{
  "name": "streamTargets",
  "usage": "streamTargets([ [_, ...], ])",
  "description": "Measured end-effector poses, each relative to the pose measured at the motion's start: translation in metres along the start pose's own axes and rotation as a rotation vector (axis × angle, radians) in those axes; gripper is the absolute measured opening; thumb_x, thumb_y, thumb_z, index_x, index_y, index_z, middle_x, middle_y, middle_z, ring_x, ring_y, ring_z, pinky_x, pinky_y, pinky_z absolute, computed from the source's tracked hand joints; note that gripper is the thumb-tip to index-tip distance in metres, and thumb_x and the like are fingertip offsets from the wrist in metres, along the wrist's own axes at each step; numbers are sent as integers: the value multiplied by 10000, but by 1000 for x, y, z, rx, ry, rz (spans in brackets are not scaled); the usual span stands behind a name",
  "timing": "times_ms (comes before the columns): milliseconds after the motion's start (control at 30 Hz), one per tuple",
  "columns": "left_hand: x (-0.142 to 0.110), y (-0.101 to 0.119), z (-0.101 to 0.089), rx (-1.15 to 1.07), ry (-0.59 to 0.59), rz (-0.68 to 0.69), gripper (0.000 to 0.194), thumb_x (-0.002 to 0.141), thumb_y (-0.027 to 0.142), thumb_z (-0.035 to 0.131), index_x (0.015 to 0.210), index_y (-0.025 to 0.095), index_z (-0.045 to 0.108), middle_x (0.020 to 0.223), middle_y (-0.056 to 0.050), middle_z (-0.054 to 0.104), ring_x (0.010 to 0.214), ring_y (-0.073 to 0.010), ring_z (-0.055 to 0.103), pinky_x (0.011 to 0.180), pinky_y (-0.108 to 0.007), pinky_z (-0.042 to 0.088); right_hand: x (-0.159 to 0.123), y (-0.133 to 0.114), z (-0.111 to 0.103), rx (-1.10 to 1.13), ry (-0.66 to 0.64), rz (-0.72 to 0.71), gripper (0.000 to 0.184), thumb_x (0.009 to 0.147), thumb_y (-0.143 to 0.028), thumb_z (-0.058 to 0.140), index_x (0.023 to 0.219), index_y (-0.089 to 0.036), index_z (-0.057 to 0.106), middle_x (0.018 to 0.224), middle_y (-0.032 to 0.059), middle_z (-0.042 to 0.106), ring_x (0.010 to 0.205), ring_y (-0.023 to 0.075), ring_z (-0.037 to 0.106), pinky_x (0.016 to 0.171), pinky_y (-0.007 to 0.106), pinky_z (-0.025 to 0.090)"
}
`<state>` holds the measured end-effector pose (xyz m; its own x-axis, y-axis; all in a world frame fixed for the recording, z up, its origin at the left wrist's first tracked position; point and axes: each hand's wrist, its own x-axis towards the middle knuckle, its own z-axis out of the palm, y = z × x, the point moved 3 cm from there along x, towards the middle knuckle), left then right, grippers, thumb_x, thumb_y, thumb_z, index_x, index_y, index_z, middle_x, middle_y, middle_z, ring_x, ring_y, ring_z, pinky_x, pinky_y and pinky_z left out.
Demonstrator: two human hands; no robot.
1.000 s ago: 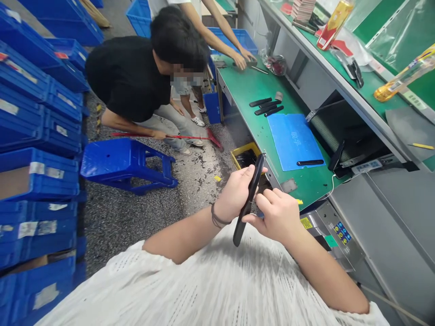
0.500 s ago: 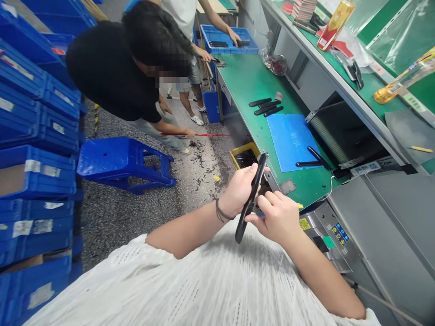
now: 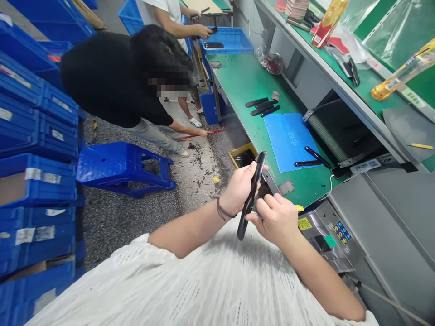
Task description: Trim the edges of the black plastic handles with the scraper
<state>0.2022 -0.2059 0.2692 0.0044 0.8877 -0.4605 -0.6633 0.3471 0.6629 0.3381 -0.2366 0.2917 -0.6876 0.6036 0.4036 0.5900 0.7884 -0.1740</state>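
A long, slim, glossy black piece (image 3: 250,203) is held at a slant in front of my white top. My left hand (image 3: 239,186) is closed around its upper part, with the thumb along it. Beside the lower half is my right hand (image 3: 279,218), its fingers curled and its thumb at the edge of the piece. A yellow tip (image 3: 299,208) shows behind my right hand; whether it belongs to something held is unclear. Similar black pieces (image 3: 261,109) lie on the green worktable (image 3: 238,74), and two more (image 3: 307,164) rest on a blue sheet (image 3: 283,136).
A yellow-edged bin (image 3: 234,158) holding dark material is below the table edge. A person in black (image 3: 102,77) bends over a red stick (image 3: 197,135) near black scraps. Blue crates (image 3: 37,181) and a blue stool (image 3: 105,163) are at left; another person stands behind.
My hands and the black piece have barely moved. The person in black has shifted the red stick slightly. The person behind has drawn their hands back from the blue crate.
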Motion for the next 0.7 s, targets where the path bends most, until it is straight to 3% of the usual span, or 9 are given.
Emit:
streamTargets([
  [100,3,7,4,9,14,8,429,1095,475,423,1125,117,657,584,65,281,410,-62,239,375,-181,178,-3,-2,1,52,-26,9,698,1078,-714,310,737,-132,489,714,64,438,726,154,264,702,311,119],
  [267,17,20,6,-12,89,69,417,1104,446,417,1108,100,649,586,69,270,409,-58,228,375,-184,172,-8,-10,5,143,-96,0,811,919,-932,396,752,-143,478,721,40,436,709,140,269,696,295,134],
  [500,37,14,-8,-114,150,78,435,1102,457,425,1124,76,634,589,78,260,409,-53,244,383,-179,192,-7,-11,5,38,-50,-25,576,1047,-641,506,755,-147,463,713,47,417,727,163,257,698,308,92],
  [700,60,3,-26,-349,351,-79,425,1103,449,419,1063,73,613,594,73,299,397,-44,265,390,-170,213,-15,-3,19,-118,59,-96,527,1012,-542,626,724,-138,448,689,54,391,738,156,272,699,328,100],
])
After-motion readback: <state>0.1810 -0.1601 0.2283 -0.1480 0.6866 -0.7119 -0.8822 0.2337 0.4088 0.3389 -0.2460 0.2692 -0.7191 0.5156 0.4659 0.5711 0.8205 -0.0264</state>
